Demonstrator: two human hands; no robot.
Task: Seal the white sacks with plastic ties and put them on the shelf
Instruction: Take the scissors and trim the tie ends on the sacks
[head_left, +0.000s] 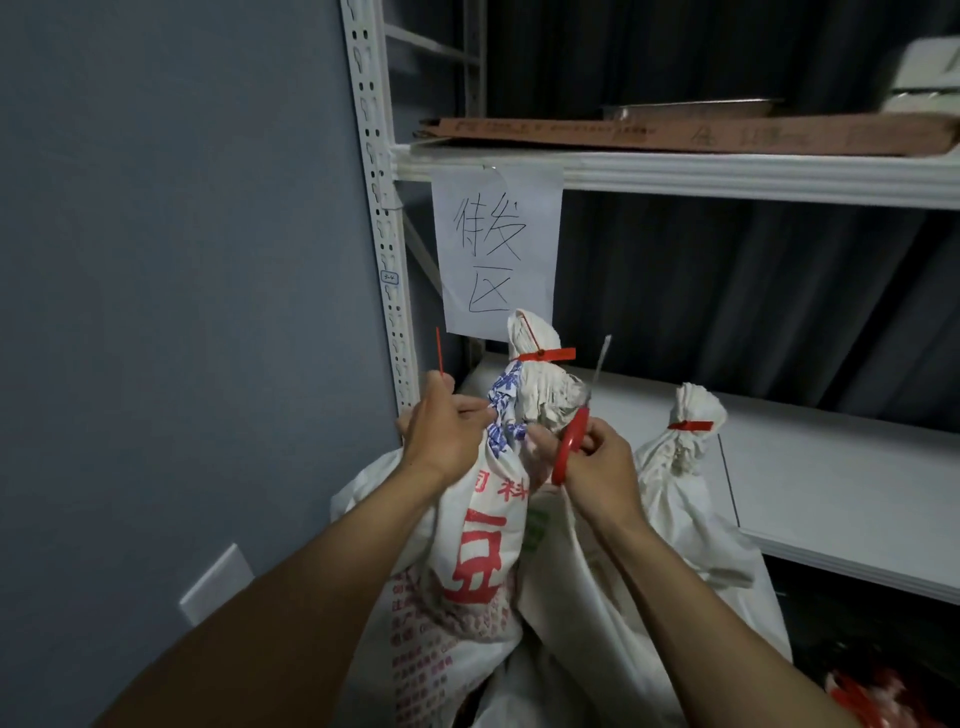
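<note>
The sack (483, 545), its neck cinched by a red tie (545, 355), leans at the shelf (831, 467) edge. It looks soft and probably heavy, so grip under the tie. The left hand (441, 431) pinches a red strip (439, 353); the right hand (605, 467) clasps scissors (569, 447).

Arms fwd; L hand (445, 432), pinch grip on red tie (439, 354); R hand (605, 465), curled grip, prob. on scissors (570, 446).

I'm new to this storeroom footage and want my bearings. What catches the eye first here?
At centre, the left hand pinches a red strip pointing up, while the right hand holds red-handled scissors at the neck of a printed white sack. A red tie binds that neck. A handwritten sign hangs from the shelf above, and a second sack, also tied, sits at right.
</note>
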